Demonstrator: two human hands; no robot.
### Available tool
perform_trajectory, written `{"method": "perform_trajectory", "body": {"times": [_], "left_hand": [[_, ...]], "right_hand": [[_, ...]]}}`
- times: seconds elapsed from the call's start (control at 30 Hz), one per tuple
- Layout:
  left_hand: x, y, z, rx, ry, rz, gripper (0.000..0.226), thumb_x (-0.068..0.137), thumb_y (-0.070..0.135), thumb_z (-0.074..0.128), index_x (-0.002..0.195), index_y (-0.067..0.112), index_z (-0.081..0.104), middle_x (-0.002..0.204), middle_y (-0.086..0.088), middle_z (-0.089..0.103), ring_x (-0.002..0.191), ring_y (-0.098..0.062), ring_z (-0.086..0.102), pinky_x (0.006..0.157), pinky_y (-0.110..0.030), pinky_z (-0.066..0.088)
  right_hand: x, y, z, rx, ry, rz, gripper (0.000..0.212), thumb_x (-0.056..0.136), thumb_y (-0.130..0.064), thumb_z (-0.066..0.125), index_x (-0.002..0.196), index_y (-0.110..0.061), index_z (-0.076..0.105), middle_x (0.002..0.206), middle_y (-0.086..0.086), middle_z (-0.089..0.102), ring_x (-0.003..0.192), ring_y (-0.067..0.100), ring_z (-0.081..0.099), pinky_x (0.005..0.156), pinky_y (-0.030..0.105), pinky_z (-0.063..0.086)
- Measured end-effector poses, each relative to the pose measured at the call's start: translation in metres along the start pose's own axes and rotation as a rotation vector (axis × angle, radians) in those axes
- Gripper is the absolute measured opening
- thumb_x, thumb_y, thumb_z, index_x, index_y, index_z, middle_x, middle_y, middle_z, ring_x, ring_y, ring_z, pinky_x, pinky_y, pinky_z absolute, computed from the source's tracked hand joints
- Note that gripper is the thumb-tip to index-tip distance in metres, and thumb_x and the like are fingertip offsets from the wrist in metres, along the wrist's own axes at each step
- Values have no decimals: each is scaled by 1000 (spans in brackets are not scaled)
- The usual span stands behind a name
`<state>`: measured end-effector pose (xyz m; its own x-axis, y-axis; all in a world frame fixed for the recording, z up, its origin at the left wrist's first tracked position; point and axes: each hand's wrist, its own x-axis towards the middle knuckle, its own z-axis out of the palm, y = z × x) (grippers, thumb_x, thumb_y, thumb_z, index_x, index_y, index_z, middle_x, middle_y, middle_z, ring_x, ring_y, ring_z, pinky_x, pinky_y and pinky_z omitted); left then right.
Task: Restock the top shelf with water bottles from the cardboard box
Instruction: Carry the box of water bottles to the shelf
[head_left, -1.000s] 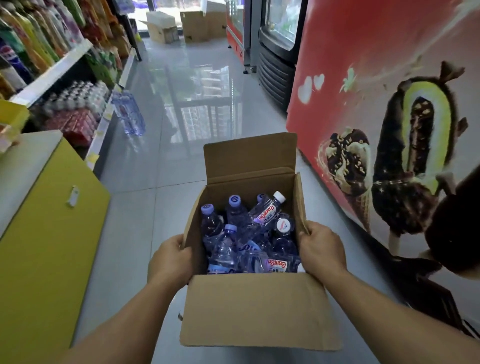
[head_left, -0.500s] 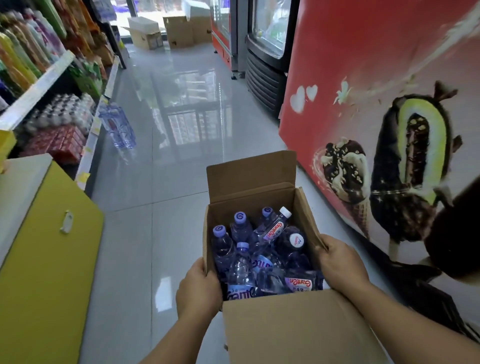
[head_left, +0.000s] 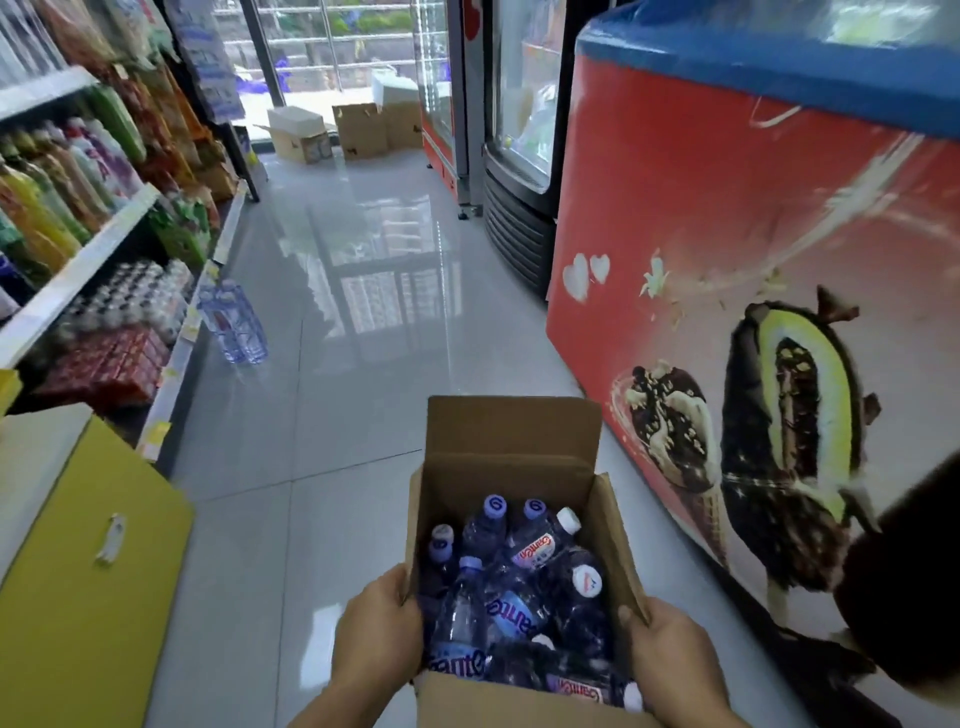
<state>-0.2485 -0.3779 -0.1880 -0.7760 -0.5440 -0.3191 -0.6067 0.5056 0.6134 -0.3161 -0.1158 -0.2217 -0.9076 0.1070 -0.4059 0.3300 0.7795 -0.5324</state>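
Cardboard box (head_left: 514, 467) held low in the aisle, far flap up | water bottles (head_left: 514, 597) piled inside, some upright, some lying with caps toward far right | left hand (head_left: 376, 631) grasps left wall | right hand (head_left: 670, 660) grasps right wall | freezer (head_left: 753, 260) right, shelves (head_left: 98, 234) left.

I'm seeing a glossy grey tiled floor (head_left: 363, 322), drink shelves (head_left: 78, 249) on the left, a red ice-cream freezer (head_left: 727, 234) right, daylight through the far window (head_left: 337, 47).
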Motion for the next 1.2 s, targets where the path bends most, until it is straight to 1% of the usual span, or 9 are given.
{"method": "perform_trajectory", "body": {"times": [0.13, 0.23, 0.33, 0.47, 0.63, 0.8, 0.93, 1.07, 1.2], "left_hand": [[21, 20, -19, 70, 11, 26, 29, 92, 49, 48, 78, 32, 68, 64, 9, 69, 57, -9, 65, 51, -29, 53], [39, 29, -34, 1, -9, -26, 26, 88, 44, 53, 76, 27, 70, 59, 7, 70, 50, -14, 67, 50, -34, 58], [73, 27, -51, -16, -1, -44, 19, 84, 29, 56, 74, 22, 70, 56, 4, 69, 46, -16, 66, 48, -34, 58], [131, 26, -65, -32, 31, 4, 17, 77, 23, 54, 72, 23, 70, 56, 1, 68, 53, -24, 67, 54, -41, 59], [202, 18, -71, -31, 94, 52, 18, 74, 30, 53, 76, 23, 69, 58, 1, 68, 53, -23, 68, 54, -42, 59], [266, 15, -81, -45, 145, 59, 16, 81, 20, 54, 78, 22, 69, 61, 1, 67, 60, -24, 66, 59, -37, 58], [316, 19, -93, -85, 146, 54, 15, 81, 21, 54, 78, 24, 69, 66, 1, 69, 64, -26, 67, 63, -41, 59], [350, 26, -98, -78, 142, 51, 19, 87, 23, 54, 74, 33, 63, 70, 5, 69, 65, -23, 67, 64, -39, 59], [369, 54, -97, -115, 100, 44, 16, 81, 31, 53, 81, 31, 69, 70, 5, 71, 66, -23, 68, 64, -40, 60]], "right_hand": [[16, -20, -7, 25, 3, 18, 31, 97, -31, 52, 74, -15, 64, 73, -1, 65, 72, 20, 59, 67, 31, 45], [34, -47, -7, 19, 6, -12, 33, 96, -32, 53, 71, -14, 63, 68, -1, 65, 68, 18, 60, 60, 28, 45], [55, -84, -3, 28, 13, -50, 33, 94, -31, 56, 66, -13, 62, 62, 0, 63, 60, 18, 59, 53, 26, 42], [93, -123, 12, 54, 41, -98, 29, 91, -29, 59, 67, -14, 64, 63, 3, 65, 59, 23, 63, 56, 30, 50], [144, -162, 44, 96, 92, -132, 29, 91, -29, 61, 68, -13, 66, 64, 3, 66, 63, 24, 61, 56, 29, 45], [195, -213, 70, 66, 156, -170, 29, 91, -30, 60, 68, -13, 65, 64, 2, 64, 60, 20, 58, 51, 28, 38], [227, -251, 80, 63, 199, -190, 28, 91, -30, 59, 71, -11, 65, 67, 4, 64, 65, 26, 57, 55, 32, 40], [240, -264, 90, 84, 230, -176, 32, 94, -28, 58, 66, -12, 60, 62, 2, 60, 61, 20, 54, 51, 29, 35], [261, -267, 81, 112, 213, -167, 36, 94, -28, 59, 61, -14, 57, 60, 3, 60, 64, 25, 56, 55, 33, 41]]}}
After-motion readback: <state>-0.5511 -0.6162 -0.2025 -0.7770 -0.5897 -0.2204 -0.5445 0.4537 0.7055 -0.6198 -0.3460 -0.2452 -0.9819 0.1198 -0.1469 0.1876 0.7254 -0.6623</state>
